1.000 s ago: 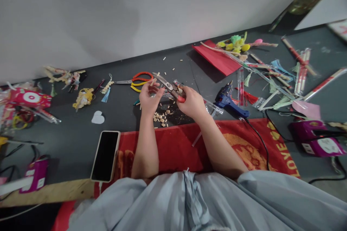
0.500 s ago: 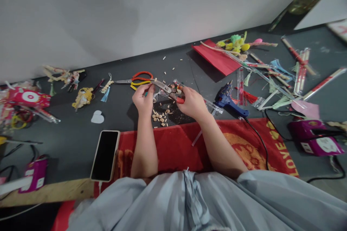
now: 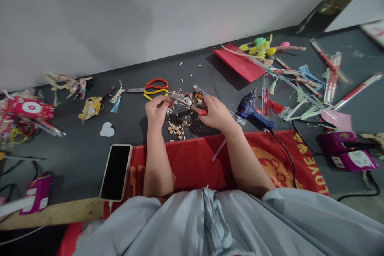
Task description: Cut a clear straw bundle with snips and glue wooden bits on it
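My right hand (image 3: 216, 113) is closed round the red handles of metal cutting pliers (image 3: 183, 100), whose jaws point left toward my left hand. My left hand (image 3: 156, 109) is closed in a pinch on a small pale stick piece held at the plier jaws; the piece is mostly hidden by my fingers. Beneath both hands lies a heap of small cut wooden bits (image 3: 177, 128) on the dark table (image 3: 78, 156). Both forearms rest on a red towel (image 3: 195, 164).
Orange and yellow scissors (image 3: 153, 87) lie just behind my hands. A blue glue gun (image 3: 253, 111) with its black cord sits to the right, a phone (image 3: 115, 172) to the left, a white paper heart (image 3: 107, 130), red paper (image 3: 238, 63), tassels and sticks at the right, purple boxes (image 3: 348, 153) at both edges.
The pliers tipped down from raised and open to lower and level by my left fingers. My left hand curled from a loose hold into a pinch at the jaws.
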{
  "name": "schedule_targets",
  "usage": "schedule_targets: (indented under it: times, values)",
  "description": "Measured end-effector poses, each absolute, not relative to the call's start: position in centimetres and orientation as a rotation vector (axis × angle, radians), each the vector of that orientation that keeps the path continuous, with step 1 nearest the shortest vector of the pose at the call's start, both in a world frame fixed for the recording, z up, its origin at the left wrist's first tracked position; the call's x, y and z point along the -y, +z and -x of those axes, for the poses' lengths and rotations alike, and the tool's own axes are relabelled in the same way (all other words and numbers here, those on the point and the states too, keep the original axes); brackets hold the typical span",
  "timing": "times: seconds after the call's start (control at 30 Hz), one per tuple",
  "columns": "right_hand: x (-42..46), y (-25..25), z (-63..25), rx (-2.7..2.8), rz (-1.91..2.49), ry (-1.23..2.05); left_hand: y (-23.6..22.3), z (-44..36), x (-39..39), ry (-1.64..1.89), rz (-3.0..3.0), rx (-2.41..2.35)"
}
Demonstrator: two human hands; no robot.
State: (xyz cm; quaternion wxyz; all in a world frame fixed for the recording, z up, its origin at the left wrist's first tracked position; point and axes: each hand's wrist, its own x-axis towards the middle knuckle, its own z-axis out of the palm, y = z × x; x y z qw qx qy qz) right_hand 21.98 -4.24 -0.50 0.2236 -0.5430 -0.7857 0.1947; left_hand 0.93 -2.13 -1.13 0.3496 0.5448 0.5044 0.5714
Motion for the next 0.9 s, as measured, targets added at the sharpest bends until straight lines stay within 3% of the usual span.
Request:
schedule_targets:
  times: [0.73, 0.9]
  values:
    - [4.7, 0.8, -21.2, 2.177, 1.828, 0.507, -0.9, -1.2, 2.2, 1.450, -1.296, -1.337]
    - [4.4, 0.2, -21.3, 2.207, 1.728, 0.511, -1.0, -1.2, 2.1, 1.465, -1.251, -1.352]
